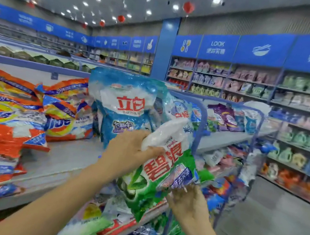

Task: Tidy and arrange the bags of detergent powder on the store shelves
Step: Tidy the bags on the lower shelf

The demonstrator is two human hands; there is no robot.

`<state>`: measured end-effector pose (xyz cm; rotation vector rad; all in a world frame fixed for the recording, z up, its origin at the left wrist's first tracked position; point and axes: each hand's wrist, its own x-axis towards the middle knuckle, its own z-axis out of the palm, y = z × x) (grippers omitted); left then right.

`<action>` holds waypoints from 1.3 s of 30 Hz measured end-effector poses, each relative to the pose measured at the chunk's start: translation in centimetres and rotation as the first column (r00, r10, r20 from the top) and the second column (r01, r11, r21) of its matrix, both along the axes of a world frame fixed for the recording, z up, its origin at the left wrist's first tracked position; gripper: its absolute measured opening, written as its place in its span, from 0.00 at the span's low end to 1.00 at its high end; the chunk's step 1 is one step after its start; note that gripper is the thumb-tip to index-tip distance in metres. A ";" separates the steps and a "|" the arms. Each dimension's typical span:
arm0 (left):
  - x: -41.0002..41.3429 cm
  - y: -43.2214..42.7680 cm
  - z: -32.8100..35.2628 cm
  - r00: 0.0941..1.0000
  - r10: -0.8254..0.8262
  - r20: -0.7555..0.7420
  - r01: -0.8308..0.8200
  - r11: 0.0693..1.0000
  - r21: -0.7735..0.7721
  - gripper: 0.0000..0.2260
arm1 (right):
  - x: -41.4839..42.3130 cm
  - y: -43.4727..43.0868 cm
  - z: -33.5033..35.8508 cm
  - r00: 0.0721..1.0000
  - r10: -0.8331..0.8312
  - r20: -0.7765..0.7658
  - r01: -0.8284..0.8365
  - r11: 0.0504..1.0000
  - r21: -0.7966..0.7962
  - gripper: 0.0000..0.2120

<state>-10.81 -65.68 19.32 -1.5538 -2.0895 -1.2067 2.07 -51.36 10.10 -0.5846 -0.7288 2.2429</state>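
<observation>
A green and white detergent bag [158,171] with red characters is held tilted in the air in front of the top shelf [63,161]. My left hand [133,151] grips its white upper end. My right hand [187,201] pinches its lower right corner from below. Just behind it a blue and white detergent bag [122,107] with red characters stands upright on the shelf. Orange, yellow and blue detergent bags [3,113] lie stacked on the shelf at the left.
More blue and purple bags [226,117] fill the shelf's right end behind a blue rail [202,123]. Lower shelves hold mixed green and red bags [109,227]. An aisle of grey floor [274,231] runs right, with wall shelves of bottles [298,159] beyond.
</observation>
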 end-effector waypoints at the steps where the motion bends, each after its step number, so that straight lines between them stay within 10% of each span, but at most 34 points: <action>1: 0.7 1.8 0.3 0.998 0.014 -0.057 -0.017 0.999 -0.041 0.29 | 1.4 1.5 -0.5 0.998 -0.004 -0.055 0.002 1.000 -0.029 0.21; 16: 11.0 26.4 1.5 0.907 -0.160 -0.390 0.033 0.949 -0.312 0.25 | 17.2 22.7 -4.4 0.982 -0.068 0.175 -0.027 0.872 0.488 0.46; 26: 12.6 40.6 -0.6 0.720 -0.214 -0.660 -0.182 0.859 -0.478 0.27 | 18.6 35.4 -1.8 0.875 -0.397 0.278 -0.050 0.496 0.867 0.26; 39: 5.3 59.6 1.2 0.751 -0.234 -0.617 -0.035 0.920 -0.391 0.30 | 8.5 55.3 5.8 0.909 -0.388 0.152 0.113 0.581 0.806 0.06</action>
